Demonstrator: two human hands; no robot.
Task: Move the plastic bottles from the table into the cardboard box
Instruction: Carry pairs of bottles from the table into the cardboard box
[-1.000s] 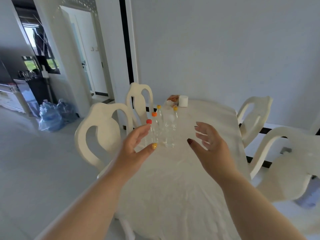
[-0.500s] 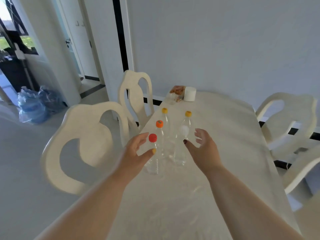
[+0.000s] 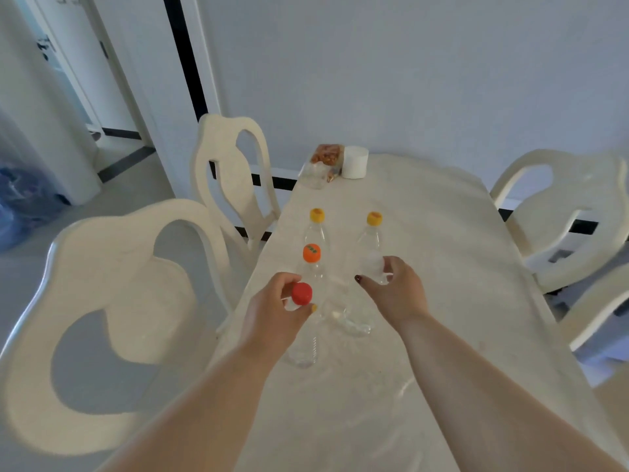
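Note:
Several clear plastic bottles stand together on the cream table (image 3: pixel 425 233). My left hand (image 3: pixel 272 311) curls around the neck of the nearest one, the red-capped bottle (image 3: pixel 302 293), thumb and fingers just under the cap. My right hand (image 3: pixel 396 292) wraps the top of a white-capped bottle (image 3: pixel 372 267) beside it. Behind them stand an orange-capped bottle (image 3: pixel 312 253) and two yellow-capped bottles (image 3: pixel 317 215) (image 3: pixel 374 218), untouched. No cardboard box is in view.
A white roll (image 3: pixel 355 161) and a snack bag (image 3: pixel 326 155) sit at the table's far end. Cream chairs flank the table: two on the left (image 3: pixel 112 267) (image 3: pixel 231 165), two on the right (image 3: pixel 571 199). Blue bags (image 3: pixel 20 199) lie on the floor at left.
Both hands moved forward from open and apart onto the bottles, and their fingers closed around the red-capped and white-capped tops. The view came closer and tilted down.

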